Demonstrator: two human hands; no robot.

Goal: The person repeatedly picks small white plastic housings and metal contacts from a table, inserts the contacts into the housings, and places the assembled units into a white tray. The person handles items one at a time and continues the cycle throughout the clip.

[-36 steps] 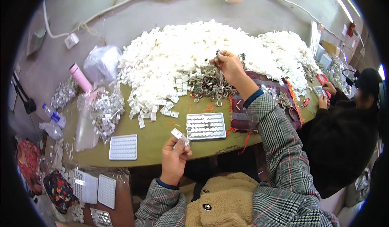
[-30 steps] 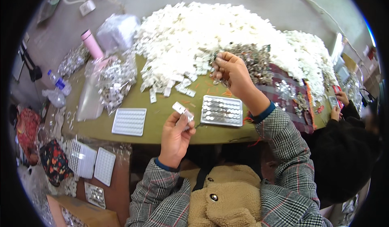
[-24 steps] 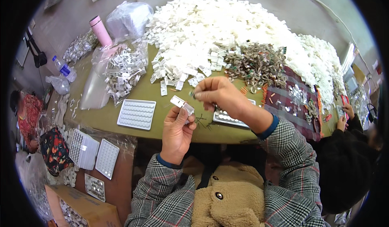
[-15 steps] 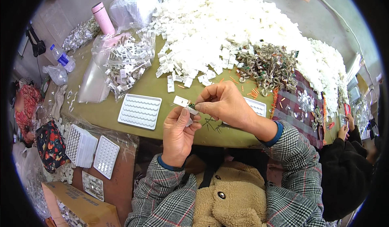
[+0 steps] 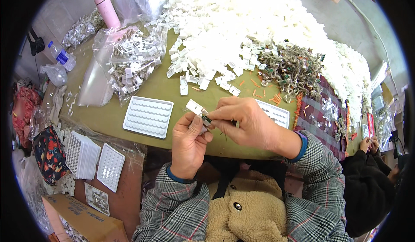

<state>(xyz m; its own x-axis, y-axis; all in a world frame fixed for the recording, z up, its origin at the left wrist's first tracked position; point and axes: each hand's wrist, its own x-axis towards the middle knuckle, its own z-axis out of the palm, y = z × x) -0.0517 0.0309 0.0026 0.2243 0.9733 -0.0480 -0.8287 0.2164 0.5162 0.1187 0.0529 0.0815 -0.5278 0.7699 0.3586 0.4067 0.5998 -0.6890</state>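
My left hand [image 5: 189,143] is closed on a small white plastic housing [image 5: 196,107], gripping it between thumb and fingers above the table's near edge. A small green circuit board [image 5: 205,120] shows at the housing's near end. My right hand [image 5: 244,121] pinches at that board, its thumb and forefinger pressed together against it. Part of the housing is hidden behind my left fingers. Beyond my hands lies a huge heap of white plastic housings [image 5: 233,26]. To its right is a pile of circuit boards with coiled greyish wires [image 5: 292,69].
A white ridged tray [image 5: 148,117] lies left of my hands; another tray [image 5: 274,112] is partly behind my right wrist. Stacked trays [image 5: 82,155] and a cardboard box [image 5: 86,216] stand lower left. A filled plastic bag [image 5: 134,60] sits far left. Another person's hands [image 5: 368,144] work at far right.
My right hand has shifted slightly down, its fingers closer against the circuit board. The housing in my left hand tilts a little more steeply. The whole view has shifted slightly.
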